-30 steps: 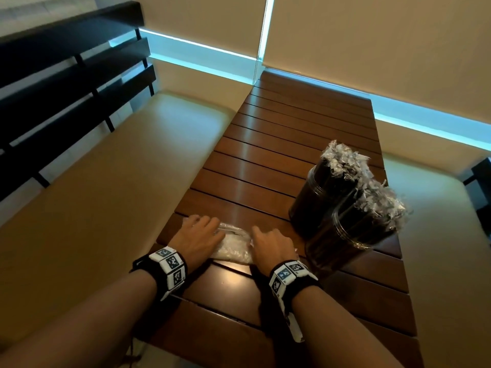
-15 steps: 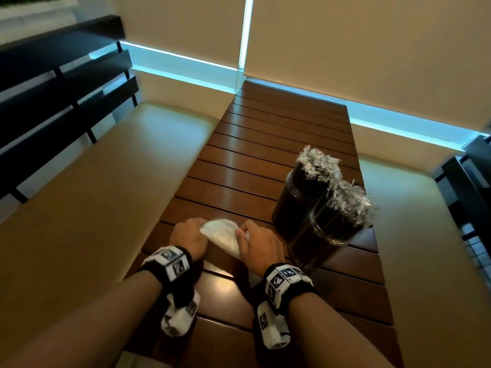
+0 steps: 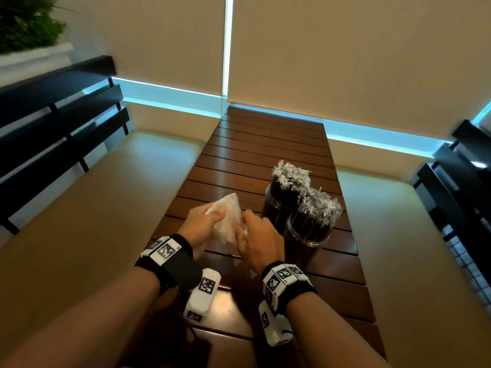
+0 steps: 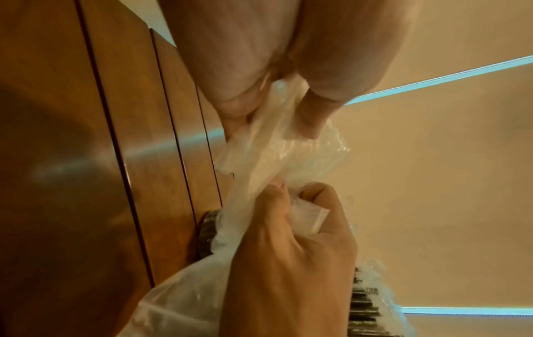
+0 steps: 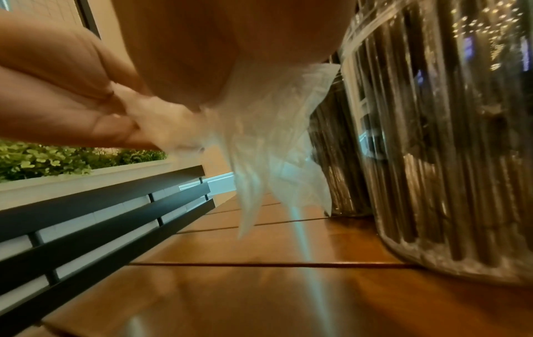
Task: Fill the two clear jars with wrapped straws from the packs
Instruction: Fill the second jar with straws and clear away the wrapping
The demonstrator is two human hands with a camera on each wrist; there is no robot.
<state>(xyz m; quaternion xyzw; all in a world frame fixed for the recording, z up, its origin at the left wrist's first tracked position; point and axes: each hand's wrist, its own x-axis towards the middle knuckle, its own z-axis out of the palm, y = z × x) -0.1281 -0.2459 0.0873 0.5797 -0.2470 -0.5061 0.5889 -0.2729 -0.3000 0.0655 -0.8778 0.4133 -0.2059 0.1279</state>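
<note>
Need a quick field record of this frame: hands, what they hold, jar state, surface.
left hand: grips the empty plastic bag, lifted off the table
right hand: pinches the same bag's near end
far jar: full of wrapped straws, upright
near jar: full of wrapped straws, upright, beside the far jar
jars' position: right of the hands
surface: slatted wooden table

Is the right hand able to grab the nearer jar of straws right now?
Probably not yet: the right hand is beside the nearer jar, nothing between, but it and the left hand grip the crumpled plastic bag.
</note>
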